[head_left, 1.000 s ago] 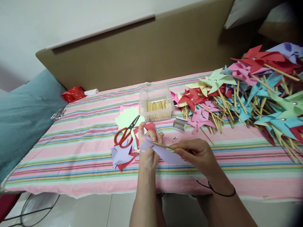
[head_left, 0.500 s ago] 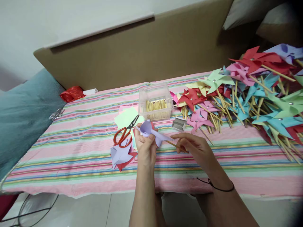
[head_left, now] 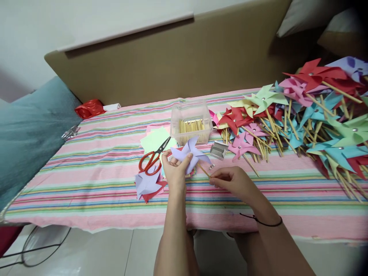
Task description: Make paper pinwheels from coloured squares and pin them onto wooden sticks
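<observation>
While left hand (head_left: 174,172) grips purple pinwheel (head_left: 189,154), right hand (head_left: 230,181) pinches its stick (head_left: 203,170)

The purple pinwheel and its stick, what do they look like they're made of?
The purple pinwheel looks like thin matte paper: flat colour, sharp folds, curled vanes. Its stick looks like bare wood or bamboo, pale tan and unpainted. The left hand holds the pinwheel, the right hand the stick.
</observation>
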The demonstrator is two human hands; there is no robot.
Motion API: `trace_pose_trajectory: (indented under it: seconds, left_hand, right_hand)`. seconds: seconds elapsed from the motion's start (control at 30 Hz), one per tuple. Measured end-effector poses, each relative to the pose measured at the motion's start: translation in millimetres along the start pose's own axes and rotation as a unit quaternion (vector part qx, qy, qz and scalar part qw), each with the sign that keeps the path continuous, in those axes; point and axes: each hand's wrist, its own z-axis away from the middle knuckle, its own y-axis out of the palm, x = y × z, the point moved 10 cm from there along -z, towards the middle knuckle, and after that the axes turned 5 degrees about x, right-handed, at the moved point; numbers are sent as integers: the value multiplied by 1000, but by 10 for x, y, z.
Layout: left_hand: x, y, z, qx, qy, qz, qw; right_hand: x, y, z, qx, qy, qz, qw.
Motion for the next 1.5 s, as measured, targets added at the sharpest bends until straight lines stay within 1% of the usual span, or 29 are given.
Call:
trace_pose_trajectory:
  seconds: [0.07, 0.2, 0.27, 0.4, 0.63, 0.8, 1.0, 1.1, 1.23, 1.33, 1.5]
  left_hand:
    - [-6, 23, -1, 8, 2, -2, 1000]
    - [-2, 8, -19, 12, -4, -2, 1000]
    - [22, 5, -34, 22, -14, -4, 1000]
    - [74, 39, -49, 54, -30, -6, 998]
    - [94, 85, -9, 70, -46, -28, 996]
    - [142, 178, 21, 111, -53, -33, 992]
    - [204, 251, 59, 120, -56, -40, 990]
    - [180, 249, 56, 112, -51, -31, 992]
    - [174, 90, 16, 58, -74, -11, 996]
    - [162, -10, -20, 38, -78, 13, 996]
    - [124, -96, -42, 21, -55, -32, 998]
  right_hand:
    - [-8, -23, -4, -8, -1, 2, 1000]
    - [-30, -152, 2, -58, -4, -6, 998]
    - [-39, -187, 4, -70, -4, -12, 997]
    - [-42, -194, 3, -71, -3, -17, 997]
    - [-82, -186, -6, -76, 11, -30, 997]
    - [-79, -162, -24, -74, 12, -21, 997]
    - [-43, -91, -44, -55, -3, -21, 998]
    - [-26, -115, -33, -62, -5, -18, 998]
    - [-40, -201, -3, -87, -2, -28, 996]
    - [-58, -225, 3, -86, -1, -36, 996]
    - [-54, -274, 10, -99, -4, -45, 994]
